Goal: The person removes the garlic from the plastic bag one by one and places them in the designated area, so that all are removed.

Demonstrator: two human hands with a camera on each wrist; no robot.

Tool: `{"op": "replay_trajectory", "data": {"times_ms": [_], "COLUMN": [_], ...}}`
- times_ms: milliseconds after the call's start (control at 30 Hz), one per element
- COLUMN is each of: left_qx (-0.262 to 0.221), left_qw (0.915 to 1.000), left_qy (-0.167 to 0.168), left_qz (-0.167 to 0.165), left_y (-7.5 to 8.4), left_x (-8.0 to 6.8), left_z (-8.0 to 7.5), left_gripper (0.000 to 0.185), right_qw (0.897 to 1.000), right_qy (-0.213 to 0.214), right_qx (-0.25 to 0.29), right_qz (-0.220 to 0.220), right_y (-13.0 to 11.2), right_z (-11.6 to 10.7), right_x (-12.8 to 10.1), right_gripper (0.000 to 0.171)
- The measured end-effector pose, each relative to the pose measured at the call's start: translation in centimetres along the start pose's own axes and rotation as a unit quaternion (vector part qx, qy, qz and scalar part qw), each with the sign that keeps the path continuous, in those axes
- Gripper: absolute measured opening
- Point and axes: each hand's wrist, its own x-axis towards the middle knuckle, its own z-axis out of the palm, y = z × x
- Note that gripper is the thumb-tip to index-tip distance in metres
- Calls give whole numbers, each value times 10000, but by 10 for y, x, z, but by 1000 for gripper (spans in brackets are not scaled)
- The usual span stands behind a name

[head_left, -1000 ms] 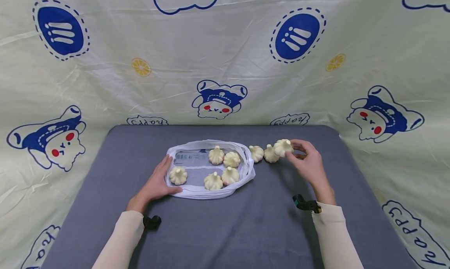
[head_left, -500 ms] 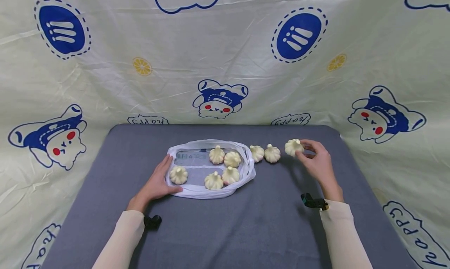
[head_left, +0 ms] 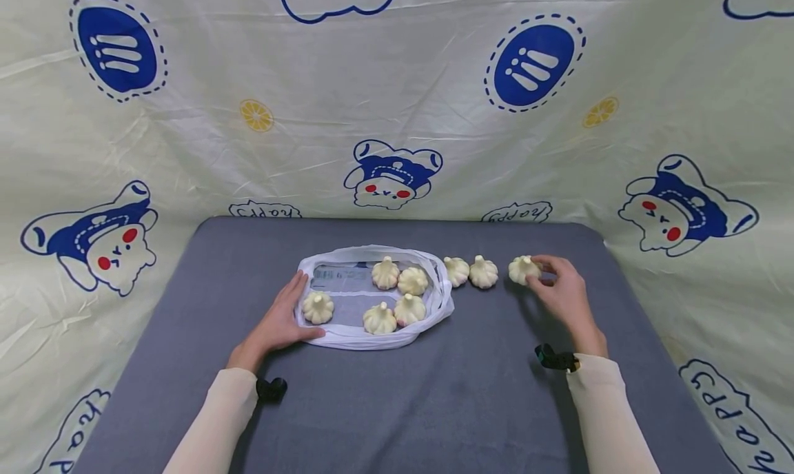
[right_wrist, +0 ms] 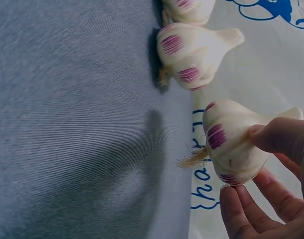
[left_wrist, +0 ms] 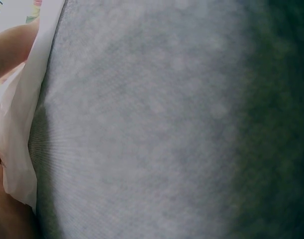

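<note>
Matt grey cloth table (head_left: 434,405), glossy plastic bag (head_left: 372,339)

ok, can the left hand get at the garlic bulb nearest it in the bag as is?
Probably yes. The left hand rests on the bag's rim, the bag mouth lies open, and that garlic bulb sits uncovered right beside its fingers.

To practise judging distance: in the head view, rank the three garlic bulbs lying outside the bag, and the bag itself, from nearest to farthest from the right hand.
1. The held bulb, pinched by the right hand.
2. The middle bulb, to its left.
3. The bulb by the bag, further left.
4. The white bag, farthest, by the left hand.
</note>
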Motion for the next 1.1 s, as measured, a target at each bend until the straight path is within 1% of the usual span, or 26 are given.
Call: {"op": "replay_trajectory", "data": {"times_ms": [233,600,900,1100], "left_qx": [-1,-9,-29,-30], "left_qw": [10000,10000,10000,10000], "left_qy": [-16,38,30,39], "left_qz": [-6,56,-22,-11], "left_y": [0,-1,0,-1], "left_x": [0,1,1,1], "left_z": [0,0,0,0], "left_gripper": [123,123,123,123], "right_qw": [10000,9999,9994,9990], "right_qy": [38,-41,-239,-372], "right_qx": [9,115,152,153], "right_qz": [-16,121,207,172], "right_y": [9,12,14,15], "right_z": [9,23,30,32], "right_x": [0,3,4,5], "right_gripper": [38,38,40,42]}}
